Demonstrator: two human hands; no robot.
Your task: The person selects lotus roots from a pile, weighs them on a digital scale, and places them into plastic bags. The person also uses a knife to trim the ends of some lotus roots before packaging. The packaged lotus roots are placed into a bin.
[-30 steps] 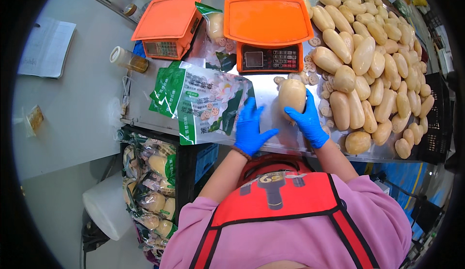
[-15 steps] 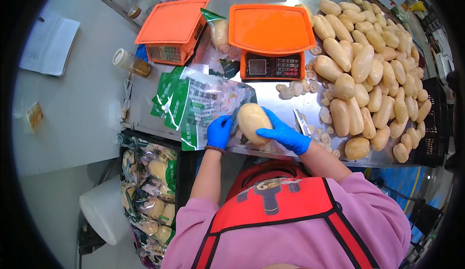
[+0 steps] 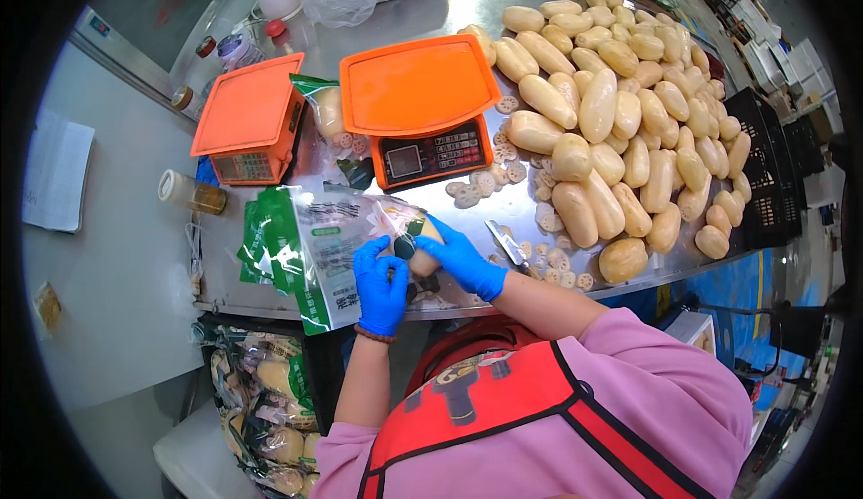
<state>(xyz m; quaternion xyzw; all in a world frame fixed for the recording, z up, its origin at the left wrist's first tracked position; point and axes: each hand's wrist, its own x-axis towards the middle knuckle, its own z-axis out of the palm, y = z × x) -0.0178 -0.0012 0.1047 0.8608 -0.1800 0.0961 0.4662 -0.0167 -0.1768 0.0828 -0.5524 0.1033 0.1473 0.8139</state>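
My right hand [image 3: 464,262], in a blue glove, grips a pale peeled lotus root [image 3: 424,262] at the table's near side. The root's far end is inside the mouth of a clear and green plastic bag [image 3: 334,252]. On the bag's near side my left hand [image 3: 381,288], also gloved in blue, is closed with thumb and fingers pinching the bag's edge. More green-edged bags [image 3: 261,238] lie flat beneath and to the left. A knife [image 3: 507,244] rests just right of my right hand, among cut lotus root slices [image 3: 559,265].
Two orange scales [image 3: 418,85] [image 3: 244,112] stand beyond my hands. A big heap of lotus roots [image 3: 629,121] covers the right side, beside a black crate [image 3: 760,166]. A filled bag [image 3: 329,112] stands between the scales. Packed bags [image 3: 274,409] fill a crate below left.
The lotus root has gone from above the bags into a bag's mouth, carried by my right hand. My left hand has taken hold of the bag's edge. The view has shifted.
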